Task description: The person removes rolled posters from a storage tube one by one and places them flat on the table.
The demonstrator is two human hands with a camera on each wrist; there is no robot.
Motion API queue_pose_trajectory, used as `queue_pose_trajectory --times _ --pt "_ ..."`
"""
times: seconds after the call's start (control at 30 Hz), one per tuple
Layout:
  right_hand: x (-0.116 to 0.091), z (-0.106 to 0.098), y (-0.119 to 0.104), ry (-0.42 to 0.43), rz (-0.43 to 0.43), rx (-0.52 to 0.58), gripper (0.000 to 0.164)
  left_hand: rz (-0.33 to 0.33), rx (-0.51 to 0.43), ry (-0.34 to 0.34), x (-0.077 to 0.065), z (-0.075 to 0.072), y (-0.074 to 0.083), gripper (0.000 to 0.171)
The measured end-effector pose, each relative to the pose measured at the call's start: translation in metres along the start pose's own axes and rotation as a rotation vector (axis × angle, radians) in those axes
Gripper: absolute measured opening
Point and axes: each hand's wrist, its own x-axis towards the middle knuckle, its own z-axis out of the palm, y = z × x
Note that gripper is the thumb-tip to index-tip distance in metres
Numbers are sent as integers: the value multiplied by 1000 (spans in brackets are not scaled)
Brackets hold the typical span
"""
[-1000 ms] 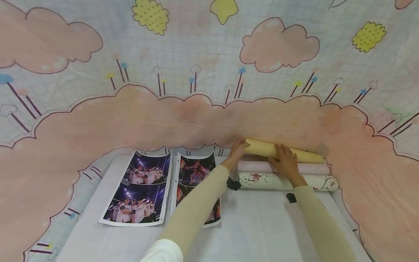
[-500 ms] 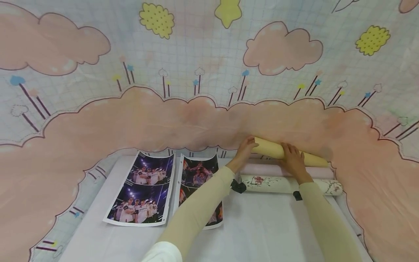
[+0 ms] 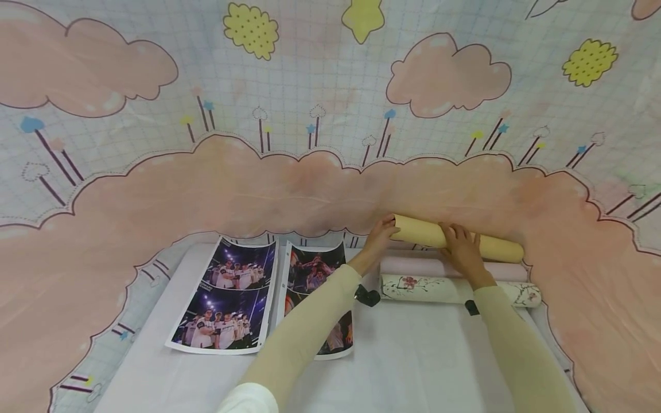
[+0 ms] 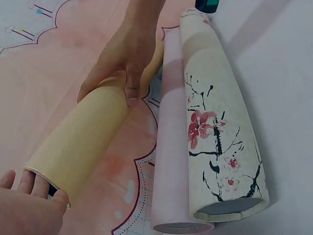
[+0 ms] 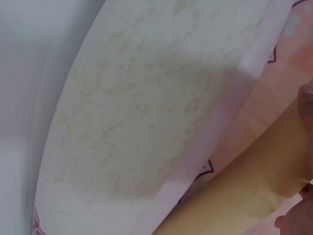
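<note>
Gripping a yellow roll [image 3: 419, 230] two-handed

The person's left hand [image 3: 380, 238] is pinching its rim, fingers inside the hollow end, while the right hand [image 3: 465, 252] is clasping its middle. Both are holding it beyond the pink roll [image 3: 413, 266], which is lying alongside a blossom-printed roll [image 3: 436, 289] on the white table [image 3: 413, 361].

Yellow roll [image 3: 417, 231]: smooth paper. Flowered roll [image 3: 431, 289]: matt paper. Backdrop [image 3: 289, 192]: matt, cloth-like.

A yellow, hollow-ended roll [image 3: 422, 231] slants beyond the pink roll [image 3: 410, 266].
</note>
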Motion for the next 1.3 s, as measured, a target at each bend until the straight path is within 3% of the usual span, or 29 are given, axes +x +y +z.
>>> queue_pose_trajectory --times 0.47,0.77,0.93,1.3 --pt "-7 -7 -20 130 -90 -27 70 32 -79 -26 -26 -23 6 50" --pt "-20 -16 -41 198 -151 -84 75 24 -105 -11 -52 -40 3 49" --pt "-32 -21 -56 224 -182 -123 76 10 -51 -25 -69 -49 0 47" --pt "-62 -27 -87 225 -231 -211 81 -22 88 23 -117 -69 1 40"
